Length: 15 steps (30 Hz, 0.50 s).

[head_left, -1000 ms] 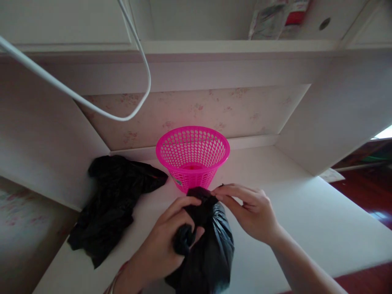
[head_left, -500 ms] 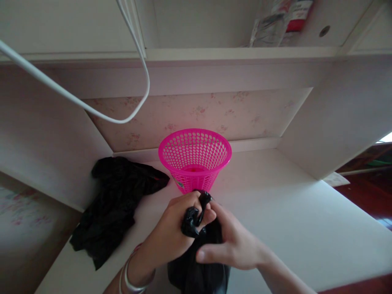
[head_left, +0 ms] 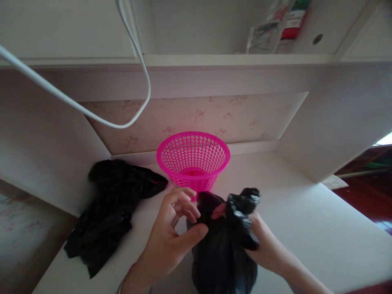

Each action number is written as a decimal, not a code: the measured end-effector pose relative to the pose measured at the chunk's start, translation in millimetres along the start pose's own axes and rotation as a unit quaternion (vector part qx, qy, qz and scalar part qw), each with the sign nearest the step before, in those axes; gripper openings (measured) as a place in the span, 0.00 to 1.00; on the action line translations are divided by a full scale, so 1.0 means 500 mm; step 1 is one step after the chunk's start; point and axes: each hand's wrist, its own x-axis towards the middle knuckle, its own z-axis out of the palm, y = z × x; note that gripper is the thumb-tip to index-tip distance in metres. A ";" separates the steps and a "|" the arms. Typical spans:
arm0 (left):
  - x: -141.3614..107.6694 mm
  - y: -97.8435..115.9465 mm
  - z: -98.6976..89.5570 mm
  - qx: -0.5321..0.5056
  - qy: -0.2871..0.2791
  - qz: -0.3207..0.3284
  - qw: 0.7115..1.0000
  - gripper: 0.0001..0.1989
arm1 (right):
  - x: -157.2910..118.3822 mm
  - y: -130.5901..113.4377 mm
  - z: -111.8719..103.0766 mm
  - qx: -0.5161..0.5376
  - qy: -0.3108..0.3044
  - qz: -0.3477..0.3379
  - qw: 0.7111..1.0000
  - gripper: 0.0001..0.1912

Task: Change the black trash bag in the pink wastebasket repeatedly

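A filled-out black plastic bag (head_left: 225, 253) is upright at the bottom centre, its gathered top bunched and leaning right. My right hand (head_left: 266, 245) is closed on the bunched top, most of its fingers hidden by the plastic, one fingertip showing through the folds. On the bag's left side, my left hand (head_left: 174, 228) is open, with loosely curved fingers and the thumb tip close to the plastic; whether it touches I cannot tell. Just behind the bag stands a bright pink perforated basket (head_left: 193, 177), with nothing seen inside it.
A crumpled black bag (head_left: 107, 212) lies on the white surface (head_left: 306, 212) at the left. A white cable (head_left: 92, 116) hangs across the upper left. Overhead is a shelf (head_left: 214, 60) with a red-labelled container (head_left: 292, 24) and clear plastic. White side panels flank the space.
My left hand has let go of the bag's knotted top and opened to the left. My right hand now holds the bunched top, which has shifted right.
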 end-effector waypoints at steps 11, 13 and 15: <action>-0.089 -0.091 -0.037 0.104 -0.078 -0.238 0.963 0.12 | 0.018 0.105 -0.263 -0.002 0.172 0.162 0.972 0.32; -0.095 -0.100 -0.036 0.113 -0.105 -0.253 0.955 0.12 | 0.028 0.136 -0.304 0.005 0.198 0.171 0.965 0.34; -0.097 -0.105 -0.034 0.118 -0.124 -0.256 0.952 0.13 | 0.036 0.173 -0.338 0.024 0.210 0.173 0.962 0.33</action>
